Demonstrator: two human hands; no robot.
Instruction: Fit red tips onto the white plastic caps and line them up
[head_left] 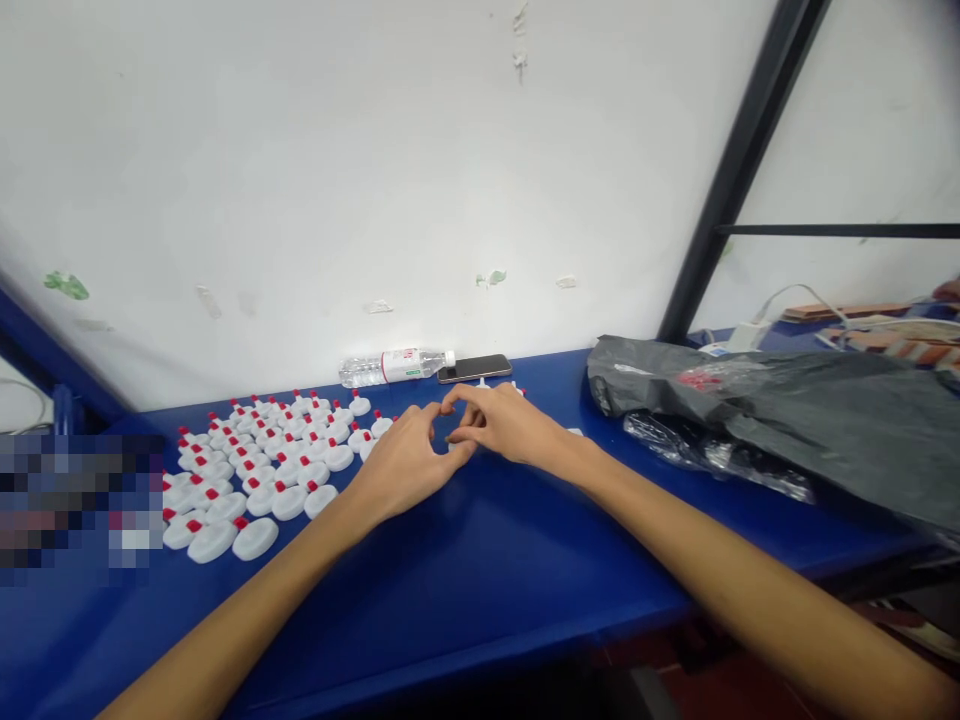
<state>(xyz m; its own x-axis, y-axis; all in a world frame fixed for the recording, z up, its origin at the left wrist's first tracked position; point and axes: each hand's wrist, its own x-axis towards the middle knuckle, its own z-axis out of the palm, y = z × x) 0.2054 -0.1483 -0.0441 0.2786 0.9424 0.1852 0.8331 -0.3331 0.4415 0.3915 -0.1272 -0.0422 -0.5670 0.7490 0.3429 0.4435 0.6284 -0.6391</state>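
My left hand [405, 460] and my right hand [510, 425] meet over the middle of the blue table, their fingers bent and fingertips almost touching. A small whitish bit shows between them, but the fingers hide most of whatever they pinch. Left of my left hand stand many round white plastic pieces [255, 538] with red tips, packed in a group. Behind my right hand, a white nozzle [482, 382] and another red-tipped piece peek out, mostly covered by the hand.
A clear water bottle [394, 366] lies along the wall beside a dark phone [475, 369]. To the right, a large grey plastic bag [780, 410] covers the blue table [465, 590]. A dark metal post [720, 190] rises behind it. The far left corner is pixelated.
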